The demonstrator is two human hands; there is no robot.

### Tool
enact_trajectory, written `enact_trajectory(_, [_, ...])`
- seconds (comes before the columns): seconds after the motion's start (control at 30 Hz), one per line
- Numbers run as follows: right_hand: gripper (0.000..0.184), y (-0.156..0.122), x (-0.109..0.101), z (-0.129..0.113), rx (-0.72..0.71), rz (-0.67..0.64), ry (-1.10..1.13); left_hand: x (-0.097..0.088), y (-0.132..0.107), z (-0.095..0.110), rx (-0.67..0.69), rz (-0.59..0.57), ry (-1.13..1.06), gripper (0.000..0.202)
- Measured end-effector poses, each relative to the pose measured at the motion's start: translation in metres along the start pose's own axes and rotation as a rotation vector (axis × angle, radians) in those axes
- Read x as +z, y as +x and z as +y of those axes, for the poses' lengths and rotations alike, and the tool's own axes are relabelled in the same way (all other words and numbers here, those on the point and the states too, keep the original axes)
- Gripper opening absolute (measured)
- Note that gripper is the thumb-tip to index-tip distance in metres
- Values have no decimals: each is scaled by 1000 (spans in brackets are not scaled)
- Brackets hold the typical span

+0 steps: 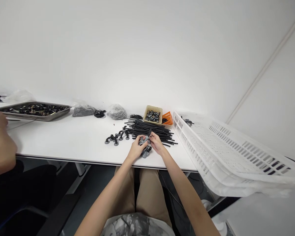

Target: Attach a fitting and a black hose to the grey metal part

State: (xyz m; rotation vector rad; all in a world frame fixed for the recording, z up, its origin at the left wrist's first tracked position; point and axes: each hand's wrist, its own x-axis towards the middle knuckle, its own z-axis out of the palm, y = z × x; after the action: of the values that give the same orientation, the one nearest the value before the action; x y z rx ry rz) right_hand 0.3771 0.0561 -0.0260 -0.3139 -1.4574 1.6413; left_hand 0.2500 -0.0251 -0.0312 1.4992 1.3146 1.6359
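Close to the table's front edge, my left hand (137, 147) is closed around a small grey and black part (145, 152) made of rounded grey pieces. My right hand (157, 143) pinches the same part from the other side, where a short black piece sticks up. Fingers cover much of it. Just beyond both hands lies a loose pile of black rods or tubes (157, 131). Left of the hands, black branched parts with grey round feet (111, 140) stand on the white table (76, 141).
A beige bin (145, 113) of grey and black parts and an orange basket (170, 118) stand behind the pile. White perforated crates (194, 147) border the right side. Bags of grey parts (83, 109) and a metal tray (51, 117) lie left, near another person's arm (1, 144).
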Motion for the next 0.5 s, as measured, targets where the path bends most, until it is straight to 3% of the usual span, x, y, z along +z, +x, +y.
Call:
enact_trajectory(0.2, [29,0,-3,-2,8,11,7,-1,0,-1,7,5,-2,37])
enact_trajectory(0.5, [32,-3,0,-6,32,-17,11,-1,0,-2,-6,-7,-20,42])
